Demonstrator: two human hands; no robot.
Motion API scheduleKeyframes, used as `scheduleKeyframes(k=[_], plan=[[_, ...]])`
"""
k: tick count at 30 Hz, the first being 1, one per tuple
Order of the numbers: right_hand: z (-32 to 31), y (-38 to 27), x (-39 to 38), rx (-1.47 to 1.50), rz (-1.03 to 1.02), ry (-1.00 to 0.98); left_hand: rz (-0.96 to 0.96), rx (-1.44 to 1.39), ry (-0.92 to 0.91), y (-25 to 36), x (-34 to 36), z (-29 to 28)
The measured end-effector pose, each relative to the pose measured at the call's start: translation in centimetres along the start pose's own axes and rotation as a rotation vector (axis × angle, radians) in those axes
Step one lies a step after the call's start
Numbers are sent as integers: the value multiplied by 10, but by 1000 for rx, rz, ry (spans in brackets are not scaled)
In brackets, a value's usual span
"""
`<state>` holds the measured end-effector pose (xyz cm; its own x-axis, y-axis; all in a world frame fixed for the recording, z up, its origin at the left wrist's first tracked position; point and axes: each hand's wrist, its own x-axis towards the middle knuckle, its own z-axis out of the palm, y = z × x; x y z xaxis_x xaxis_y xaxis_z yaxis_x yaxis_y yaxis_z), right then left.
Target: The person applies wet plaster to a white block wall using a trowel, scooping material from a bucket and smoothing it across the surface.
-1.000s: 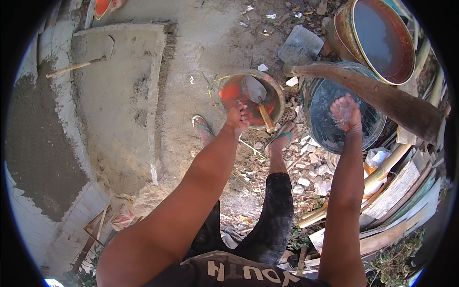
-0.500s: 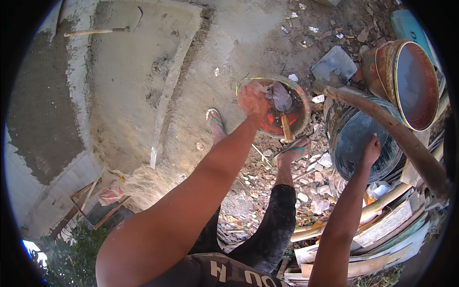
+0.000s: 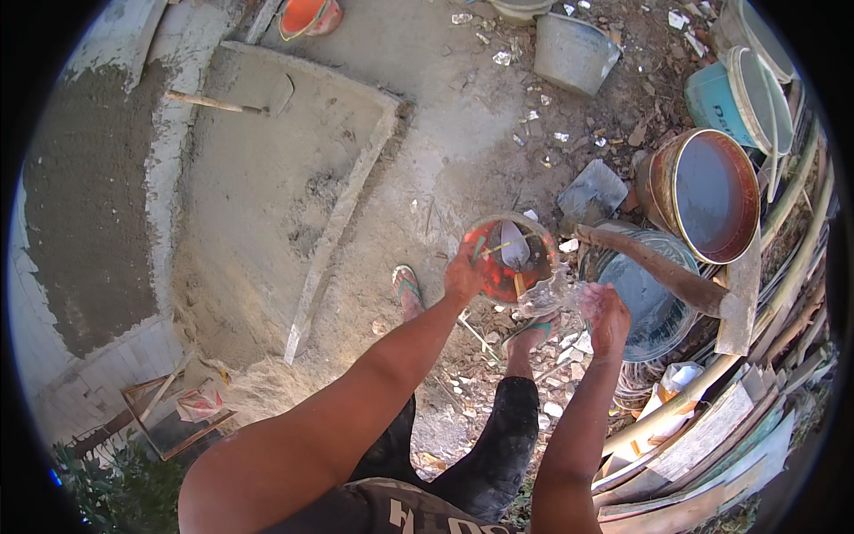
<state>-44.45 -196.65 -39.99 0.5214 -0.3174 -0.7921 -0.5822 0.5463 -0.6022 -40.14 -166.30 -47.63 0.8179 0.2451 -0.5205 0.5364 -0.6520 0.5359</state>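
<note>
"Across the upper left of the frame, what took up most room?"

"A bordered grey bed (image 3: 240, 222), rough near its right edge."

"And right of centre?"

"A dark tub (image 3: 674, 333) of cloudy liquid (image 3: 648, 311), with a wooden beam (image 3: 663, 262) across its upper side. Near the middle stood a smaller reddish basin (image 3: 507, 217)."

"The hands?"

"The left hand (image 3: 463, 276) was at the basin's left rim; whether its fingers gripped or merely rested, I couldn't tell. The right hand (image 3: 608, 309), loosely cupped and half spread, hung by the tub's left edge with no tool in it."

"How far along was it?"

"Midway, I'd judge. A splash of water (image 3: 553, 290) was in the air between that hand and the basin. The trowel (image 3: 514, 247) lay inside the basin, in neither hand. How much wetting was left didn't show."
</note>
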Motion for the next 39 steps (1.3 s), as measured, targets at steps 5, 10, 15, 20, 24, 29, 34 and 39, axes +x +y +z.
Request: scheduleKeyframes(k=[5,10,15,20,24,29,34,39], plan=[[-128,28,112,-84,86,376,41,209,-273,19,-30,2],[-186,30,190,266,126,360,135,86,-364,22,-30,20],[-78,16,104,393,299,-517,3,63,-397,48,-30,-20],[126,29,-57,-1014,-253,-499,-94,-14,-345,89,-30,-98],[226,19,-123,-1183,-591,-712,-58,-168,-292,87,1,-208],[256,-55,-142,-1349,-559,-451,-182,-235,-272,89,50,-367],[286,-145,-123,-1826,-231,-138,-139,-368,-107,82,119,-475],[388,-204,-83,-2036,-356,-182,-202,-362,59,64,226,-555]])
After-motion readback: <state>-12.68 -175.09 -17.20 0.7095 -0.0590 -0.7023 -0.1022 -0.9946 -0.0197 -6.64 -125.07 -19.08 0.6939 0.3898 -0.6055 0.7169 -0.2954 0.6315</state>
